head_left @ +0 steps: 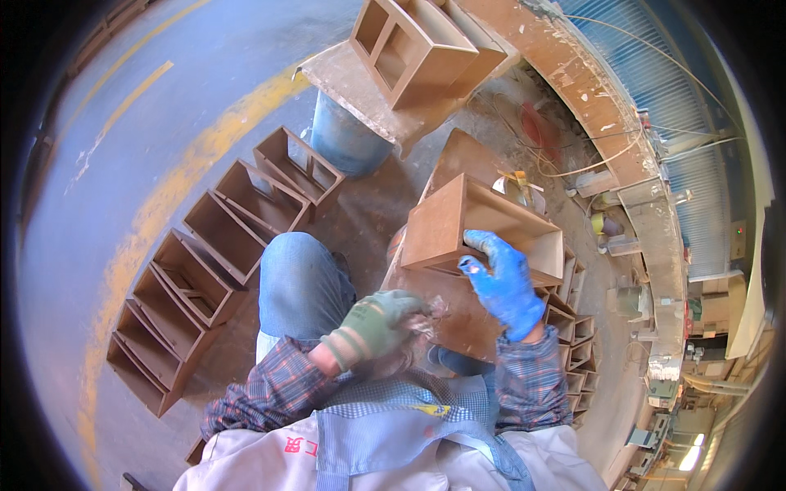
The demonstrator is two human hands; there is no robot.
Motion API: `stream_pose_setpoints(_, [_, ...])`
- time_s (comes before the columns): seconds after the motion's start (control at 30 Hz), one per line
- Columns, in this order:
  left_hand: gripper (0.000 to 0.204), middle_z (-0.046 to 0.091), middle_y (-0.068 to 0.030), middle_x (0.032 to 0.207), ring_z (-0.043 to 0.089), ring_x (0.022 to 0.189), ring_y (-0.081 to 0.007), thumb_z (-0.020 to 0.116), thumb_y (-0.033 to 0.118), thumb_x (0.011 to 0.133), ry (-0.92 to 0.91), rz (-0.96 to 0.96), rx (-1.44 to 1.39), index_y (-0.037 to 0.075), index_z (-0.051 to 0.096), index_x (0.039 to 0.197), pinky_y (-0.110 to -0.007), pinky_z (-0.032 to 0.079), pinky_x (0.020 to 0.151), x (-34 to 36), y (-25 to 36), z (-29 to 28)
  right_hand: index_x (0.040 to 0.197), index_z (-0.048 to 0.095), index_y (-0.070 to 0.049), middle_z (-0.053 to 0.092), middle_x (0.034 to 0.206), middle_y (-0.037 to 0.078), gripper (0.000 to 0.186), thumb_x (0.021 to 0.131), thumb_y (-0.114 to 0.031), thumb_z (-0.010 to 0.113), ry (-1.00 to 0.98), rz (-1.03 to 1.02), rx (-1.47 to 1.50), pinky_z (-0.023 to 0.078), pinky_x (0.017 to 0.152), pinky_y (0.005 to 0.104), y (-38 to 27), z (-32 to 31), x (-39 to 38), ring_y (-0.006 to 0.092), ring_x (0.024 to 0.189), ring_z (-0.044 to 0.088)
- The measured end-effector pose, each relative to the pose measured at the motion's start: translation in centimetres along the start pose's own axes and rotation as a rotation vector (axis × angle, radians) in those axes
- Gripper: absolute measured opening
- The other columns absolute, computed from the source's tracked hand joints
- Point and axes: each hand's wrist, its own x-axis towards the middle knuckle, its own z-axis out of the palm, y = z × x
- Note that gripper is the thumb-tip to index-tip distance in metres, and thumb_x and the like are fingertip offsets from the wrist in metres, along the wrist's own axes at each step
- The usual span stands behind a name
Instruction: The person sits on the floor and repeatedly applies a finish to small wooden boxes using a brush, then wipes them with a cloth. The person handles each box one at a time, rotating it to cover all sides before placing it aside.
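Observation:
My left hand [375, 322], in a green knitted glove, is closed on a pale crumpled wad [430, 317], too blurred to identify. My right hand [503, 288], in a blue glove, has thumb and index finger apart at the near edge of a brown open wooden box [430, 229]; whether they touch it is unclear. The box lies on its side on a brown board [463, 323] in front of me. A brush-like tool [517, 182] with a yellow part is just behind the box.
Rows of similar boxes stand on the floor at left [164, 327] and right [577, 360]. More boxes [409, 49] sit on a slab over a blue bucket [344, 139]. A worn bench [606, 123] with hoses curves along the right. Yellow lines [205, 147] mark the left floor.

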Motion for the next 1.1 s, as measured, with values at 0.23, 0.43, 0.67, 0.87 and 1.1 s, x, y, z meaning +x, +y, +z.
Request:
stream_pose_setpoints(0.23, [0.036, 0.070, -0.0093, 0.110, 0.067, 0.105, -0.0228, 0.070, -0.006, 0.082, 0.422, -0.137, -0.355, 0.005, 0.071, 0.115, -0.034, 0.052, 0.095, -1.5, 0.1, -3.6, 0.128, 0.062, 0.004, 0.073, 0.101, 0.015, 0.050, 0.095, -0.033, 0.071, -0.037, 0.304, 0.168, 0.055, 0.080, 0.0327, -1.3, -1.5, 4.9, 0.0187, 0.088, 0.069])
stream_pose_setpoints(0.43, [0.039, 0.070, -0.0094, 0.118, 0.065, 0.109, -0.0192, 0.066, -0.003, 0.087, 0.674, -0.124, -0.578, 0.000, 0.065, 0.126, -0.032, 0.051, 0.098, 0.0, 3.5, -6.0, 0.137, 0.053, 0.005, 0.068, 0.121, 0.020, 0.077, 0.088, -0.048, 0.078, -0.021, 0.121, 0.251, 0.053, 0.096, 0.0395, -6.0, -1.2, 1.6, 0.0289, 0.110, 0.068])
stream_pose_setpoints(0.67, [0.059, 0.064, -0.0092, 0.132, 0.059, 0.120, -0.0171, 0.066, 0.036, 0.100, 0.012, -0.022, -0.742, -0.003, 0.052, 0.143, -0.033, 0.047, 0.103, 4.3, 11.3, -4.7, 0.149, 0.041, 0.002, 0.056, 0.141, 0.017, 0.087, 0.078, -0.020, 0.087, 0.334, -0.129, 0.488, 0.047, 0.109, 0.0391, -5.6, -0.9, -5.4, 0.0273, 0.128, 0.058])
stream_pose_setpoints(0.87, [0.081, 0.067, -0.0199, 0.126, 0.064, 0.113, -0.0278, 0.084, 0.045, 0.082, 0.474, -0.119, 0.098, -0.009, 0.056, 0.135, -0.040, 0.051, 0.097, 15.5, 4.7, -2.7, 0.143, 0.047, -0.002, 0.061, 0.126, 0.011, 0.061, 0.085, -0.002, 0.067, 0.593, 0.172, 0.866, 0.057, 0.088, 0.0327, -0.1, -6.3, -12.9, 0.0182, 0.107, 0.064])
stream_pose_setpoints(1.1, [0.059, 0.069, -0.0245, 0.119, 0.067, 0.113, -0.0361, 0.067, 0.023, 0.087, 0.097, -0.441, 0.182, -0.001, 0.053, 0.139, -0.040, 0.052, 0.095, 18.6, -0.7, 0.4, 0.140, 0.051, -0.003, 0.062, 0.119, 0.011, 0.058, 0.085, -0.008, 0.069, 0.677, 0.340, 0.825, 0.059, 0.078, 0.0322, 1.5, -12.1, -17.5, 0.0180, 0.096, 0.065])
